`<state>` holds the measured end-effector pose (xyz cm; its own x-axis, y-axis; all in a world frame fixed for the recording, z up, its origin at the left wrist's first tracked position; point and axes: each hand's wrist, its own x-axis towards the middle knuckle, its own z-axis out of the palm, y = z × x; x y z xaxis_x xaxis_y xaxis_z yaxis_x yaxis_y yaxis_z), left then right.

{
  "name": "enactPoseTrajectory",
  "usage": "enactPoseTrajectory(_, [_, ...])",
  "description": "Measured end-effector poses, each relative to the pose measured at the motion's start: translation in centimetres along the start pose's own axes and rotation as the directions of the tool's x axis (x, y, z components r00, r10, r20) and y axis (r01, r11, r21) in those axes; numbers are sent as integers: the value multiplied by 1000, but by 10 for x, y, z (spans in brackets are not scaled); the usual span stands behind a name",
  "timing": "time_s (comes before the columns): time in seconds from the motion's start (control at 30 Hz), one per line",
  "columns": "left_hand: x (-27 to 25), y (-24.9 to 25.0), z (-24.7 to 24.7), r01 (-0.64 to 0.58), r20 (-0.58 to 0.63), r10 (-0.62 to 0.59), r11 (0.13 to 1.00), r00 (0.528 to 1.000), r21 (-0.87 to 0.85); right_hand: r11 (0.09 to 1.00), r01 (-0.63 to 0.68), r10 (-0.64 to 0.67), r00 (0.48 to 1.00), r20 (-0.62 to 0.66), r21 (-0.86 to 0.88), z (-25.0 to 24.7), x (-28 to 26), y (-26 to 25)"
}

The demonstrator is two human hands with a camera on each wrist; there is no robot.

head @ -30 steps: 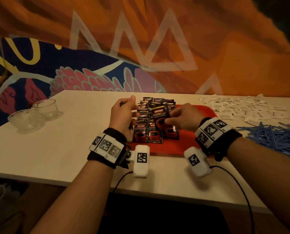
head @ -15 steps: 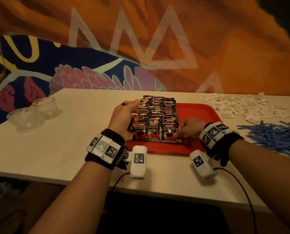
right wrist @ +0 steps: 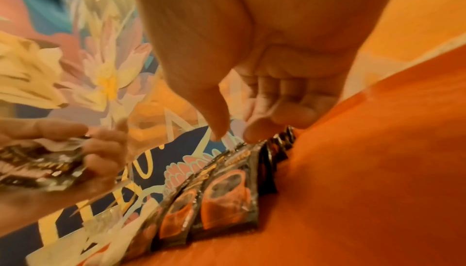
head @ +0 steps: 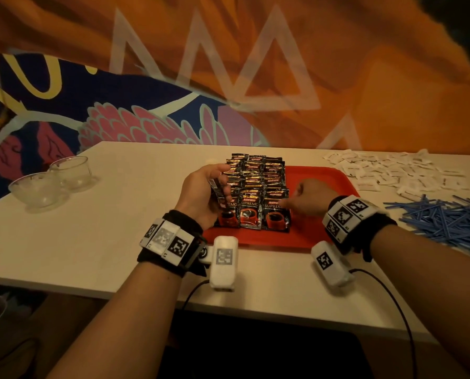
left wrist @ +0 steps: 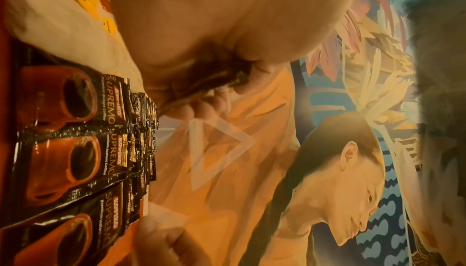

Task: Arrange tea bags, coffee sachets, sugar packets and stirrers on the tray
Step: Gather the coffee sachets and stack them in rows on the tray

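- Step in hand, as we read it: coffee sachets [head: 258, 192] going onto the red tray [head: 337, 184], laid in three overlapping columns on its left part.
- Our left hand [head: 201, 195] grips a small stack of spare sachets [head: 218, 187], fingers curled round it, just beside the left column.
- Our right hand [head: 306, 199] holds nothing; thumb and fingers are loosely bent, fingertips [right wrist: 254, 134] at the right edge of the right-hand column. Touching or just above: we cannot tell.
- In the left wrist view, tea bags [left wrist: 63, 23] lie on the tray beside the sachet rows.
- Not yet on the tray: sugar packets [head: 397, 170] scattered at the far right of the worktop [head: 105, 242], blue stirrers [head: 447, 217] piled near them.
- Two glass bowls [head: 50, 181] sit far left, well apart from the tray.
- Next move, our guess: right hand pinches one sachet off the left-hand stack and lays it flat, lapped on the front row. Needs a light touch; the rows look easy to skew.
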<state>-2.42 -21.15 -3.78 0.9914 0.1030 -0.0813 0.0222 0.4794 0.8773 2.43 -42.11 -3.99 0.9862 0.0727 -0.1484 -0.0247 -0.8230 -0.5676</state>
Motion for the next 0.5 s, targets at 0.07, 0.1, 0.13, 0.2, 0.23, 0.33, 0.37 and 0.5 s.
enactPoseTrajectory(0.07, [-1,1,2,-22,48,22,1000,999,-11,985,159,-155,986,-59,62,0,-5,-9])
enactPoseTrajectory(0.1, [-2,2,4,-32,80,33,999,996,-16,964,215,-212,977,-40,157,1,-8,-15])
enactPoseTrajectory(0.13, [-3,3,6,-40,108,43,999,993,-24,928,243,-255,967,6,282,3,-13,-23])
enactPoseTrajectory(0.2, [-6,4,11,-46,145,54,997,988,-54,837,212,-320,938,136,504,7,-23,-39])
enactPoseTrajectory(0.23, [-7,5,14,-47,157,57,996,986,-71,802,186,-352,915,197,568,9,-28,-47])
enactPoseTrajectory(0.33, [-7,2,16,-73,142,76,997,987,-32,753,212,-420,884,206,623,13,-35,-61])
enactPoseTrajectory(0.37, [-9,1,15,-99,116,96,995,989,20,758,268,-422,896,135,595,14,-33,-61])
enactPoseTrajectory(0.5, [-9,1,6,-65,-25,71,977,997,203,826,476,-401,872,-279,301,16,-20,-54])
